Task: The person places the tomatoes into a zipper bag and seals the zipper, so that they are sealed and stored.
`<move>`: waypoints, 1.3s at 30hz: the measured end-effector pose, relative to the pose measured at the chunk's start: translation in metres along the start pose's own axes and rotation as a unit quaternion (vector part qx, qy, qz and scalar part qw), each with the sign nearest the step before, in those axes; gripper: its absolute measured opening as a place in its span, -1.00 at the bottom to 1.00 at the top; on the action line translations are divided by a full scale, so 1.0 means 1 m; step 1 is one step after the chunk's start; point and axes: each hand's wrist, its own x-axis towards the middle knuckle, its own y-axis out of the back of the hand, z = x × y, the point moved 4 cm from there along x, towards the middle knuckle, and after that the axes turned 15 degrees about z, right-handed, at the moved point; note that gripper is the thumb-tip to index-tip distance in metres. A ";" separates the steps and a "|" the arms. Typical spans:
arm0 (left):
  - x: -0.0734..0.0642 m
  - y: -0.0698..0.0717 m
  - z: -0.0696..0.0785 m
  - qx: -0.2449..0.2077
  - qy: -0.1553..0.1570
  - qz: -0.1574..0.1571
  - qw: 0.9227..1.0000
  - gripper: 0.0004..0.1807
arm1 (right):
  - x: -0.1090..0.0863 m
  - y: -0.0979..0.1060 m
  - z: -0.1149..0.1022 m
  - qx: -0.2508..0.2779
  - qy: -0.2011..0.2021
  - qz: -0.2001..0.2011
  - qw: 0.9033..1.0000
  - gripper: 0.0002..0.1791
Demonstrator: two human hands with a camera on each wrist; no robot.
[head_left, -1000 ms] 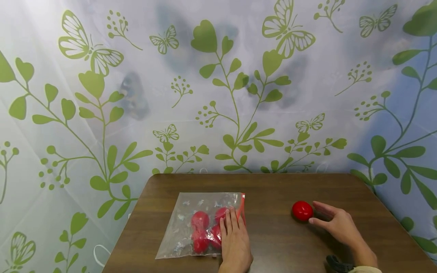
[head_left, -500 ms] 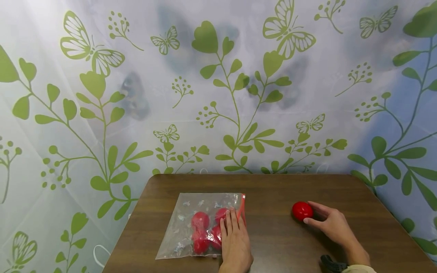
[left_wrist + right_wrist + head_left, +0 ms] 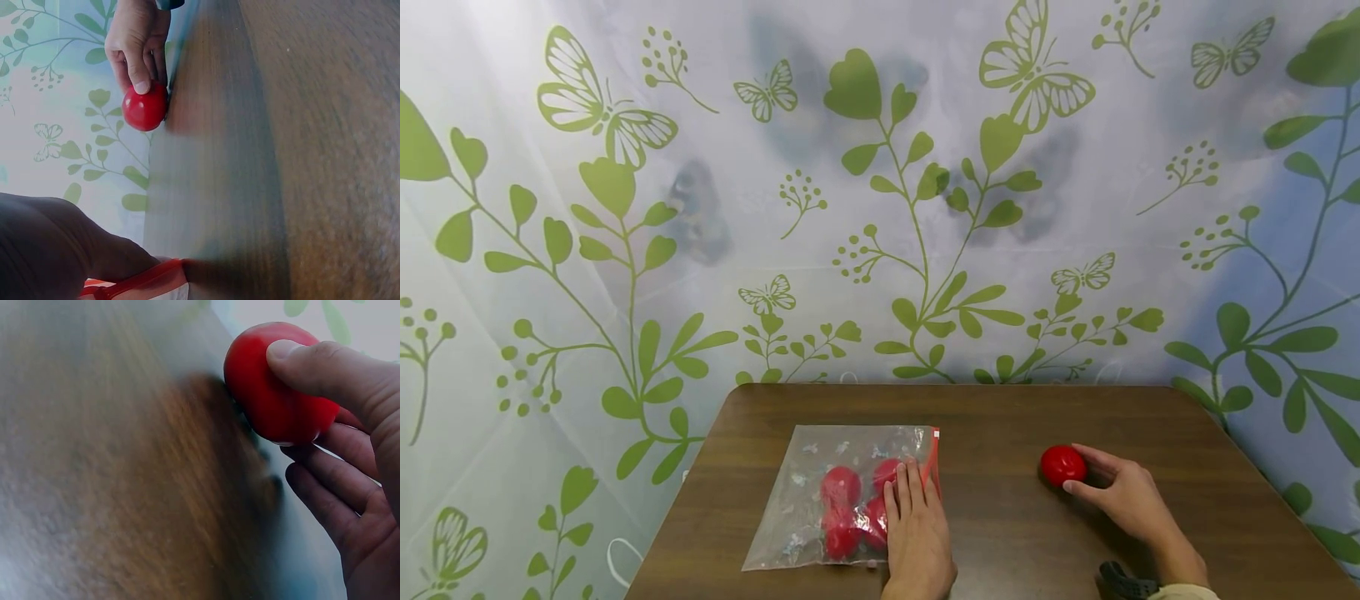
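Note:
A shiny red tomato (image 3: 1063, 465) sits on the right part of the table. My right hand (image 3: 1131, 496) holds it from the right, and in the right wrist view the thumb presses the tomato (image 3: 275, 387) on the near side, with fingers partly hidden behind. On the left lies a clear plastic zip bag (image 3: 801, 492) with a red slider edge, and several red tomatoes (image 3: 841, 542) show through it. Flat over the bag's right side rests my left hand (image 3: 919, 529), fingers straight. The left wrist view shows the bag's red edge (image 3: 147, 281) beside that hand.
The brown wooden table (image 3: 992, 417) reaches back to a hanging curtain (image 3: 880, 208) printed with green leaves and butterflies. A dark strap (image 3: 1126, 581) is at the right wrist.
My right hand has moved left onto the tomato and taken hold of it. The tomato has barely shifted. My left hand stays on the bag.

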 end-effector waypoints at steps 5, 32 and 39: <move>-0.001 0.000 0.000 0.009 -0.005 0.005 1.000 0.30 | -0.002 0.003 -0.003 -0.005 0.003 0.004 1.000 -0.12; -0.004 0.000 0.000 0.018 -0.012 0.026 0.999 0.30 | -0.023 -0.005 -0.051 0.069 0.001 -0.056 0.996 -0.22; -0.003 -0.001 0.001 0.020 -0.013 0.019 1.000 0.29 | -0.027 -0.020 -0.057 0.081 0.011 -0.063 0.995 -0.23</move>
